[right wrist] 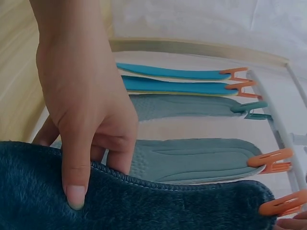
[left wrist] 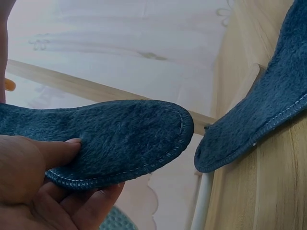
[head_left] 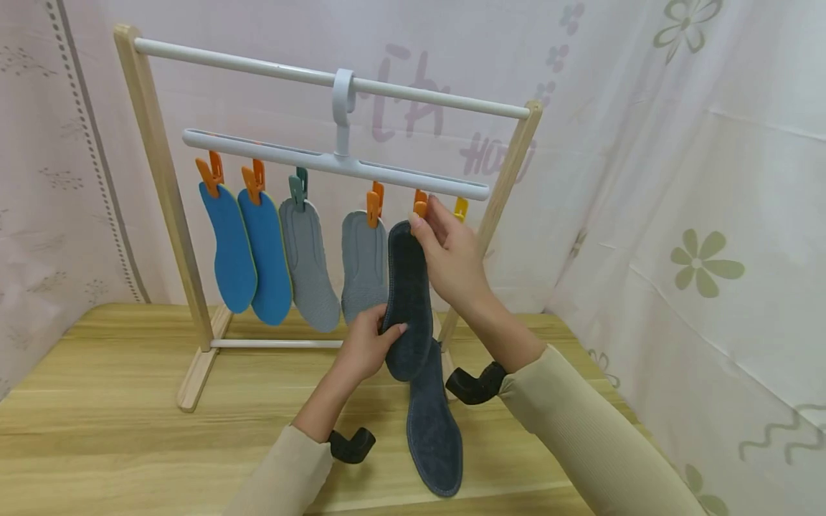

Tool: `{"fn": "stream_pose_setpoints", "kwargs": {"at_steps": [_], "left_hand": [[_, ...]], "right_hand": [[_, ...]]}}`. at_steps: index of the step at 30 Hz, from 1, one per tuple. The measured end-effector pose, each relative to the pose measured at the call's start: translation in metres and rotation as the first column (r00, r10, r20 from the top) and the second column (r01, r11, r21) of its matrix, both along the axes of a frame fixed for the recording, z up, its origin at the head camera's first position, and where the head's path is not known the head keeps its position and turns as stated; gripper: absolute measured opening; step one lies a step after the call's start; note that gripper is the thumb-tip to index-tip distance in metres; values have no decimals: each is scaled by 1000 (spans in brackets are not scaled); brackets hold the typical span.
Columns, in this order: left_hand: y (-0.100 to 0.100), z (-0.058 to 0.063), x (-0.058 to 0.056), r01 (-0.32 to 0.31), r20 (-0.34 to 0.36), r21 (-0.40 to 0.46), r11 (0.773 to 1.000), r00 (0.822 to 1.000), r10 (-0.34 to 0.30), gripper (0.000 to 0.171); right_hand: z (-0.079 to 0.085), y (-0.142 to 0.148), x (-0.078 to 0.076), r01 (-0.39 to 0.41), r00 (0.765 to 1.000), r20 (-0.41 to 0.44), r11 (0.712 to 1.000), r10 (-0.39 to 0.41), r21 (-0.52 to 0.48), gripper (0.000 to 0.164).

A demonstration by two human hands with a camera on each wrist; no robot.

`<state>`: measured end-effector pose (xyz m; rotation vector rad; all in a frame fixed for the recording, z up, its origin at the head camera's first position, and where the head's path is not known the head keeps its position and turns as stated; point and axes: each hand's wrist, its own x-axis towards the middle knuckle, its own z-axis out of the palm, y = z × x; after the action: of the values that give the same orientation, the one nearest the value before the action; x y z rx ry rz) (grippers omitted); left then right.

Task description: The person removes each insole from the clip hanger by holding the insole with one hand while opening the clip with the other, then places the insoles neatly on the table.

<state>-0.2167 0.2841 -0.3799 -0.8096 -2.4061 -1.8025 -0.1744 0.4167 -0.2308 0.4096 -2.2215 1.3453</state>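
A dark fluffy insole (head_left: 409,301) hangs upright below an orange clothespin (head_left: 421,203) near the right end of the white hanger (head_left: 284,153). My left hand (head_left: 368,344) pinches its lower half, thumb on the furry face and fingers behind, as the left wrist view shows. Up at the insole's top end, my right hand (head_left: 454,254) pinches the orange clothespin; in the right wrist view that clothespin (right wrist: 283,203) sits over the insole's tip. A second dark insole (head_left: 435,430) lies on the table below, its upper end partly behind the held one.
Two blue insoles (head_left: 227,247) and two grey insoles (head_left: 310,265) hang clipped along the hanger. A yellow clothespin (head_left: 461,208) is at its right end. The hanger hooks over a wooden rack (head_left: 161,158) standing on the wooden table (head_left: 97,416), before a patterned curtain.
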Motion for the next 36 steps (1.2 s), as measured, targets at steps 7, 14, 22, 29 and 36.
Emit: {"fn": "stream_pose_setpoints", "kwargs": {"at_steps": [7,14,22,29,36], "left_hand": [[-1,2,2,12,-4,-38,999,1000,-12,24],[0,2,3,20,3,-24,1000,1000,-20,26],[-1,5,4,8,13,-43,999,1000,-7,22],[-1,4,3,25,-3,-44,999,1000,-25,26],[-1,4,4,25,-12,-34,999,1000,-26,26]], "right_hand": [[1,-5,-9,94,996,0,995,-94,22,56],[3,-7,-14,123,992,-2,992,-123,9,51],[1,-7,-23,131,991,-20,991,-131,-29,46],[3,-8,-24,149,988,-37,988,-150,-47,42],[4,-8,-24,156,986,-26,977,-162,-145,39]]}}
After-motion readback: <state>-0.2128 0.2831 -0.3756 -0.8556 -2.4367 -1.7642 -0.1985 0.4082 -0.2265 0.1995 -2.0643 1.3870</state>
